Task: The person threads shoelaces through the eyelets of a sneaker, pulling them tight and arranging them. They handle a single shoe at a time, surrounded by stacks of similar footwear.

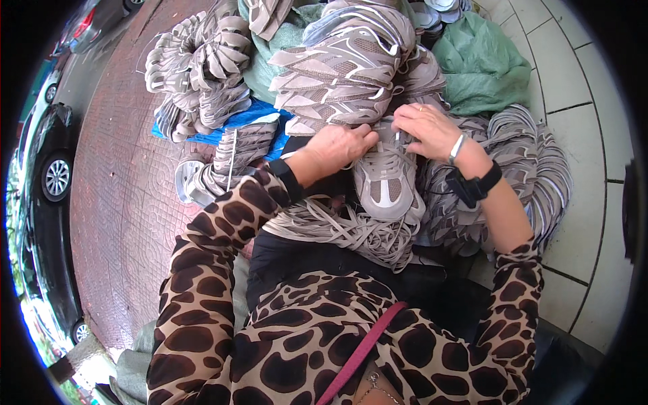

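Observation:
A grey-beige shoe upper [386, 183] lies toe toward me above my lap, its front laced crosswise with a beige shoelace [390, 160]. My left hand [339, 148] is closed at the upper's left side, and a thin stretch of lace shows below its fingertips. On the other side, my right hand [430, 131] bends over the top eyelets with finger and thumb drawn together. Whatever is between those fingertips is too small to make out. Across my lap spreads a tangled heap of loose laces [344, 233], just below the upper.
A tall stack of shoe uppers [344, 74] rises directly beyond my hands. More bundled uppers stand at the left [199, 64] and right [533, 169]. A green sack [479, 64] and blue sheeting [253, 115] lie among them. Parked cars [50, 202] line the far left, beyond red paving.

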### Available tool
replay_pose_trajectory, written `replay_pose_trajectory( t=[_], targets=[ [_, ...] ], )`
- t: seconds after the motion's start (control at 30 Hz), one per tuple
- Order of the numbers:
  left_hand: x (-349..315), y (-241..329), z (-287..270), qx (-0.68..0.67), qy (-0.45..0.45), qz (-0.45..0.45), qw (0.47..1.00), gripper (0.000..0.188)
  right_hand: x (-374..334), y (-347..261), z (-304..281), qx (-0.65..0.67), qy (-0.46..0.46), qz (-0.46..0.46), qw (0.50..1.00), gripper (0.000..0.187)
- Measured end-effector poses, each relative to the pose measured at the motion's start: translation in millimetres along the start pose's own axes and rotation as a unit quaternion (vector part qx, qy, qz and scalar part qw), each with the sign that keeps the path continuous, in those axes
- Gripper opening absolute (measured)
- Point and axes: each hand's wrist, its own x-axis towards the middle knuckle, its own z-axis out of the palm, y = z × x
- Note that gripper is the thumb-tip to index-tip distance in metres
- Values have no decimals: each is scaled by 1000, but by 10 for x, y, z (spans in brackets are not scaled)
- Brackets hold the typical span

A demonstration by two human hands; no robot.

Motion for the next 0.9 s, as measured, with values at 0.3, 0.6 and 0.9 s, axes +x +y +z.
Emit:
replay_pose_trajectory(
  t=[0.3,0.6,0.9],
  targets=[
    [175,-118,139,-70,-115,-16,991,17,37,149,138,7,-105,2,994,15],
    [279,-22,273,-193,-119,-202,953,22,112,-118,468,-18,24,163,986,10],
    [377,-63,-570,-483,209,-225,820,8,345,-230,-39,644,308,287,639,15]
  ],
)
